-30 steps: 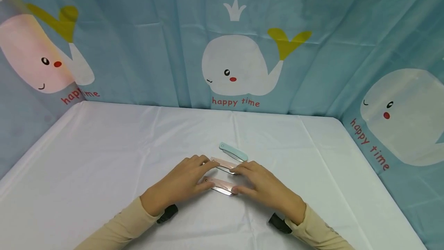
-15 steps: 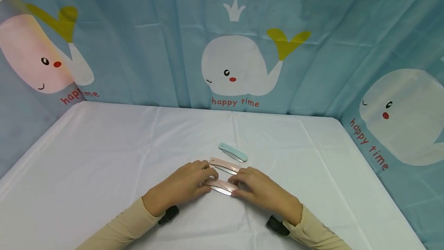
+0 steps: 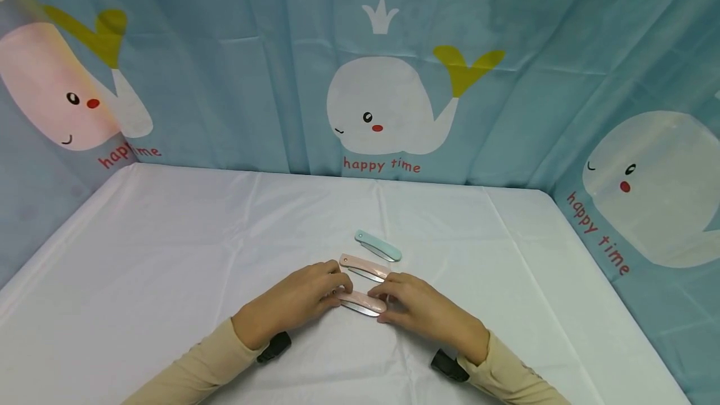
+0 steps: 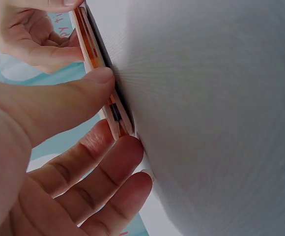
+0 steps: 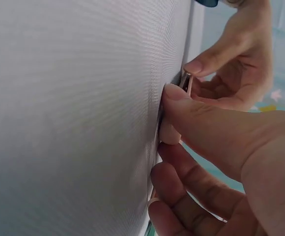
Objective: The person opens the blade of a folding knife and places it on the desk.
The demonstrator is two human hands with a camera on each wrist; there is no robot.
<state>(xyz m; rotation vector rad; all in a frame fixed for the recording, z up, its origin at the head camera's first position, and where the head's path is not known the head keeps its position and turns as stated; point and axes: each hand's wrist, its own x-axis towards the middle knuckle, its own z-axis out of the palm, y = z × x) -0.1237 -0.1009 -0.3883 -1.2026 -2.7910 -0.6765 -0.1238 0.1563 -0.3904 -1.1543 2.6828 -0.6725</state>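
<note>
Three folding knives lie in a row on the white cloth in the head view. The nearest pink folding knife point(image 3: 362, 300) has both hands on it, its blade folded along the handle's near side. My left hand point(image 3: 300, 295) pinches its left end between thumb and fingers. At the other end, my right hand point(image 3: 424, 308) pinches with thumb and index finger. The left wrist view shows this pink knife point(image 4: 89, 46) edge-on, with an orange slot inside. Just beyond lies a second pink folding knife point(image 3: 365, 267). Farthest back is a mint-green folding knife point(image 3: 379, 247).
A white cloth point(image 3: 169, 236) covers the table. Light-blue curtains point(image 3: 242, 99) printed with whales stand at the back and both sides. Dark wrist-camera bands point(image 3: 275, 347) sit under both wrists, below beige sleeves.
Both hands' fingers have drawn back from the second pink knife toward the nearest one, and now pinch its ends. The other two knives look unmoved.
</note>
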